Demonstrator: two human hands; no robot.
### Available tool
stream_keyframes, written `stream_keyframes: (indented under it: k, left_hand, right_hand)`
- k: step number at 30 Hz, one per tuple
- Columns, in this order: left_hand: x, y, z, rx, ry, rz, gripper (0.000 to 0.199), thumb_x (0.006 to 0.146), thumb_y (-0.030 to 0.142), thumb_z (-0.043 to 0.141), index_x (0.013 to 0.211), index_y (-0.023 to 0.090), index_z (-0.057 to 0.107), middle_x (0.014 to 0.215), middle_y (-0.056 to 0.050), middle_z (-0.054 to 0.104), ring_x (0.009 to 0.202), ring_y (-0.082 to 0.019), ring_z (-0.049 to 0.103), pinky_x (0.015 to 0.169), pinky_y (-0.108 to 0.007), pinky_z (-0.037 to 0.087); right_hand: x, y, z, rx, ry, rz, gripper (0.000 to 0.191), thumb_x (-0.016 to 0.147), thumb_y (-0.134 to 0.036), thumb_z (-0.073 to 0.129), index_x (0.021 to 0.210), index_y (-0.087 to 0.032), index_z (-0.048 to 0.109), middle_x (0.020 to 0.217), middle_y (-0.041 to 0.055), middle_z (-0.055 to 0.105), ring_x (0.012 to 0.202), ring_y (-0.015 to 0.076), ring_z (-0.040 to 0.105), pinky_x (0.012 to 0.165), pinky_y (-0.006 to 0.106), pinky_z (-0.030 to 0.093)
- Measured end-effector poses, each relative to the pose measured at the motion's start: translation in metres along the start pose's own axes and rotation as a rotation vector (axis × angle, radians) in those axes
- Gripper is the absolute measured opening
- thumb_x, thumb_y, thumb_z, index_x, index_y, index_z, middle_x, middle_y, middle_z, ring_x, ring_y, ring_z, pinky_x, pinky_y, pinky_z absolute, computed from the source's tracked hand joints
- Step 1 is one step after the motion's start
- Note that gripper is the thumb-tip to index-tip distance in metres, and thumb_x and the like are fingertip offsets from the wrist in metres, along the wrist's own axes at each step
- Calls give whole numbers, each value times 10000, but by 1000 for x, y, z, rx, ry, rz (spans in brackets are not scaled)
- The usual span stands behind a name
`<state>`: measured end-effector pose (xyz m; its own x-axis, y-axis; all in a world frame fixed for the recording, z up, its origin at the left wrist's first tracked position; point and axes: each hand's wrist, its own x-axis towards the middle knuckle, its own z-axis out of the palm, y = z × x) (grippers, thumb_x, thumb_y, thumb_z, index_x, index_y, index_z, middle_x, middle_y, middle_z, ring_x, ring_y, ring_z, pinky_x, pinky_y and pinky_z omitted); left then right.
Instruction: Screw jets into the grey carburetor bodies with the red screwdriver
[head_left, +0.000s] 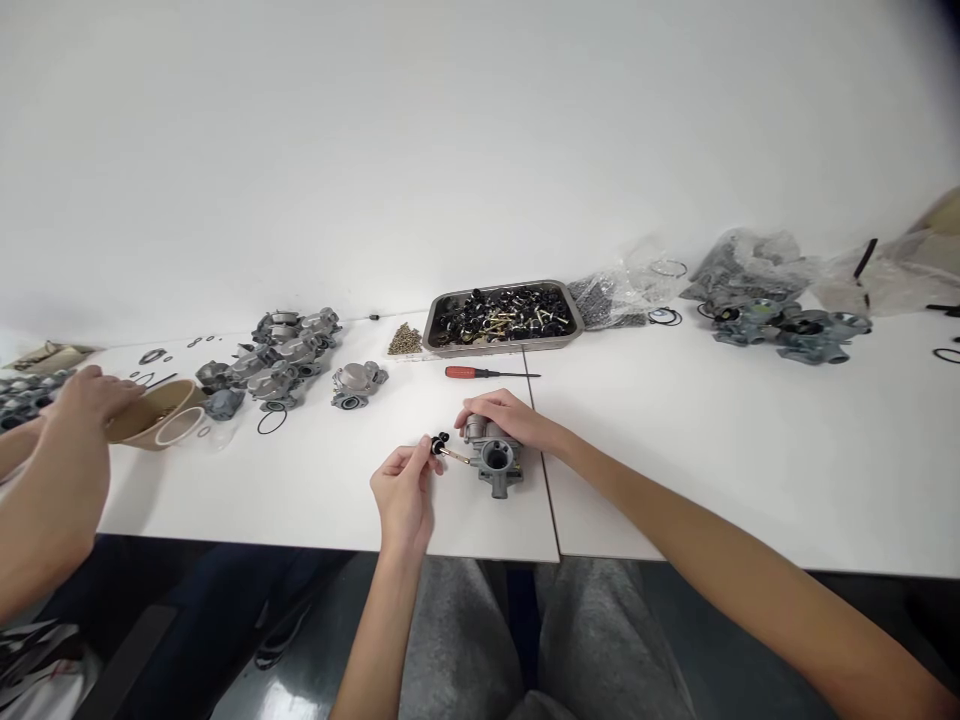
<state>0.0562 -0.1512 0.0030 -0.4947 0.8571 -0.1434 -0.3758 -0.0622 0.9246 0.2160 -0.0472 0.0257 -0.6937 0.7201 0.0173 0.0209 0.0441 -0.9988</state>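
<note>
A grey metal carburetor [498, 458] rests on the white table in front of me, its round bore facing me. My right hand [499, 415] is closed over its top and back. My left hand [409, 478] pinches a small part with a black cap [438, 444] and a thin brass-coloured stem. The stem points right, and its tip is at the carburetor's left side; whether it has entered a hole cannot be made out. Behind the carburetor lies a screwdriver [461, 372] with a red handle.
A metal tray [502, 348] of black and brass parts stands behind, beside a pile of small screws [405, 340]. More carburetors [274, 380] sit left and far right [814, 335]. At left, another person's hand [97, 395] reaches over a tan bowl [142, 436].
</note>
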Motion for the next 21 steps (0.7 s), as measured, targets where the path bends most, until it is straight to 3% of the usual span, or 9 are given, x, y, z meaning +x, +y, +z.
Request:
stream_keyframes:
  k: [11,21]
  left_hand:
    - [-4,-6,0,76,47,55,323,699,356,794,597,126,592,540,17,563,572,-74,525,679,-241,445]
    - [-27,-5,4,278,167,169,290,715,365,769,602,137,630,603,0,619,667,-93,579,690,-209,467]
  right_hand:
    - [4,9,1,48,26,-19,459,909,-515,523,832,-114,734,808,81,695,687,133,597,668,251,453]
    - [6,14,3,114,79,-39,455,918,-501,493,788,-111,688,761,82,688,647,137,604,640,253,459]
